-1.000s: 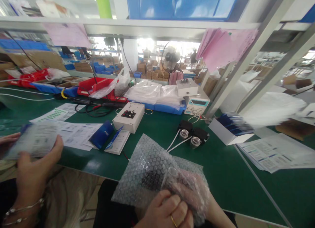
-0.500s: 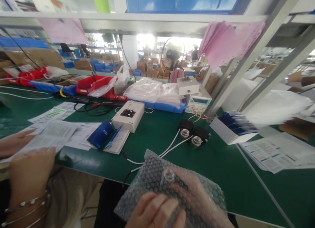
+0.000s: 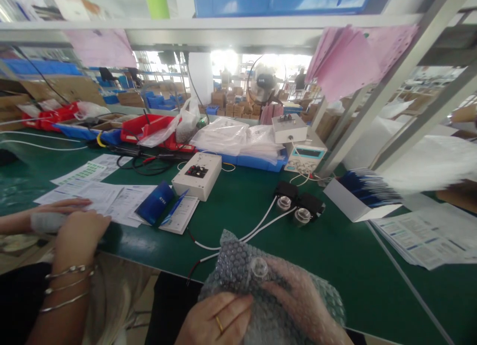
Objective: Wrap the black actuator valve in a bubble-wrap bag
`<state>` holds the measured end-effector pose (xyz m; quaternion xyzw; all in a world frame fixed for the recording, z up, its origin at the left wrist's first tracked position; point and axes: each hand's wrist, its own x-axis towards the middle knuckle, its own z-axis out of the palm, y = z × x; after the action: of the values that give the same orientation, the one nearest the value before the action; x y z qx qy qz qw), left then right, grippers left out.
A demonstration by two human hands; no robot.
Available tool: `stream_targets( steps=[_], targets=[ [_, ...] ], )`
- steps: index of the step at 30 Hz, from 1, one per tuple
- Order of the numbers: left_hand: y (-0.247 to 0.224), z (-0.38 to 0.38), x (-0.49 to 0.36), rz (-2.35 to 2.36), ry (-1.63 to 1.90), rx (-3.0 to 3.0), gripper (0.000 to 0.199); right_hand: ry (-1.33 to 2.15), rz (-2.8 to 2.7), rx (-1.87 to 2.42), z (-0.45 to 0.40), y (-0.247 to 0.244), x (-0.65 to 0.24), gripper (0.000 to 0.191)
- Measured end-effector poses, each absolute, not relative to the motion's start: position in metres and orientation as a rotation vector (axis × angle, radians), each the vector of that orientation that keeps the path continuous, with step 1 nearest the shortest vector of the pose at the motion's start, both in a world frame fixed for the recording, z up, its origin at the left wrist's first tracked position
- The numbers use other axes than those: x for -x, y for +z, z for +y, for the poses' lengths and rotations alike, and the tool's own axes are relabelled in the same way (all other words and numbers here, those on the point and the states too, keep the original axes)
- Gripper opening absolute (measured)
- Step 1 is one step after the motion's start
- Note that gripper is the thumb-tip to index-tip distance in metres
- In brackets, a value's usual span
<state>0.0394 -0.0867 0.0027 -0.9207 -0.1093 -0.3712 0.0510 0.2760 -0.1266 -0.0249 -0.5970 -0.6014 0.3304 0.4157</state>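
A clear bubble-wrap bag point(image 3: 238, 265) lies at the front edge of the green table, with a round clear lens point(image 3: 259, 268) visible through it. My right hand point(image 3: 298, 295) is inside the bag, seen through the plastic, its fingers closed round a dark part beside the lens. Outside, my left hand point(image 3: 218, 317), with a ring on one finger, pinches the bag's near side. Two black units with clear lenses point(image 3: 302, 215) rest on the table beyond, their white cables point(image 3: 257, 226) running toward the bag.
A co-worker's hands point(image 3: 80, 225) rest by papers point(image 3: 126, 201) at left. Behind are a white switch box point(image 3: 197, 176), a blue packet point(image 3: 154, 203), red bins point(image 3: 149, 126) and a power supply point(image 3: 304, 156). A box of blue packets point(image 3: 361, 196) and metal posts stand right.
My left hand has shifted along the bag and its near corner has folded in. My right hand stays inside. The co-worker's hands have moved right over the papers; the whole view has shifted slightly.
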Motion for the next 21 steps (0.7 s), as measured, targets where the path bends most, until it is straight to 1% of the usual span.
stream_targets(
  steps=[7,10,11,14,17,18,19,21],
  targets=[
    [0.006,-0.085,-0.043,-0.421,-1.200,2.943,0.035,0.714,-1.599,1.457,-0.131,-0.032,-0.280,0.032],
    [0.001,-0.089,-0.053,-0.485,-1.279,2.929,0.037,0.630,-1.546,1.556,-0.131,-0.032,-0.278,0.024],
    [0.000,-0.091,-0.056,-0.514,-1.308,2.903,0.038,0.624,-1.529,1.585,-0.130,-0.030,-0.277,0.024],
    [-0.002,-0.095,-0.060,-0.622,-1.256,2.851,0.039,0.712,-1.551,1.593,-0.127,-0.018,-0.279,0.036],
    [0.000,-0.097,-0.060,-0.707,-1.120,2.841,0.037,0.883,-1.530,1.506,-0.134,0.002,-0.300,0.039],
    [0.000,-0.097,-0.061,-0.724,-1.109,2.828,0.037,0.876,-1.484,1.502,-0.140,0.010,-0.310,0.039],
    [-0.001,-0.098,-0.063,-0.741,-1.116,2.806,0.038,0.799,-1.427,1.532,-0.147,0.018,-0.322,0.037],
    [-0.006,-0.098,-0.070,-0.808,-1.196,2.719,0.042,0.435,-1.386,1.616,-0.166,0.031,-0.341,0.029]
  ],
)
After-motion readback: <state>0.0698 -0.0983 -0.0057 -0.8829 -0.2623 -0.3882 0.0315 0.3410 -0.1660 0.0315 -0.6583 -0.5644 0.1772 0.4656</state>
